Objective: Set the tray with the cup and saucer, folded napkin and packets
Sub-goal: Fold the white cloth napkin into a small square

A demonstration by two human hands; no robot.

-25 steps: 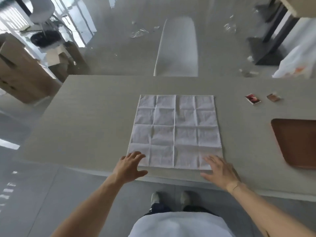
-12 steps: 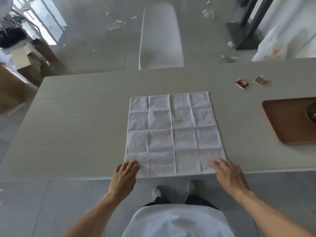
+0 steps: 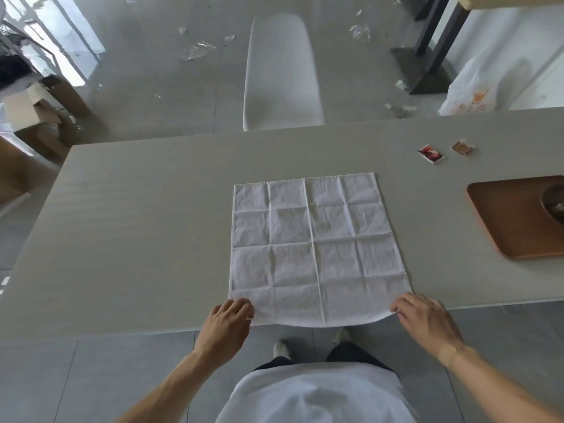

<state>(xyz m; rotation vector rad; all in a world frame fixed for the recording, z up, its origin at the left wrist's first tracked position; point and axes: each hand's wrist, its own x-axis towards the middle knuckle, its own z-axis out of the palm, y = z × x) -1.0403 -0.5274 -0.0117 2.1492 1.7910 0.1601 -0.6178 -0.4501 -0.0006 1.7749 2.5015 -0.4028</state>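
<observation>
napkin [image 3: 317, 248]: white cloth, spread flat & unfolded on the table [image 3: 137, 239], crease grid visible. Near edge sits at the table's front edge, slightly over it; that edge bows up a little at both near corners.
left hand [image 3: 227, 323]: at napkin's near-left corner, fingers curled, pinching the corner betw. thumb & fingertips. Knuckles up, forearm coming from below.
right hand [image 3: 427, 320]: at napkin's near-right corner, fingers curled, pinching that corner; cloth lifted a bit off the table there. Beige band on the wrist.
tray [image 3: 500, 221]: brown wood, rounded corners, right of napkin, apart from it, cut off by frame edge.
dark round item [image 3: 554, 203]: on tray's right part, mostly out of frame; cup or saucer, can't tell which.
red packet [image 3: 430, 153]: on table, beyond & right of napkin, past the tray's far-left corner. Not on tray.
brown packet [image 3: 462, 147]: just right of the red packet, apart from it, also off the tray.
chair [image 3: 282, 71]: white, across the table beyond napkin's far edge, pushed up to the table.
floor [image 3: 171, 71]: grey tiles beyond napkin's side of table, w/ scraps of clear plastic [image 3: 195, 50].
cardboard box [image 3: 36, 114]: on floor, far left of napkin.
white plastic bag [image 3: 476, 90]: far right, beyond the packets.
</observation>
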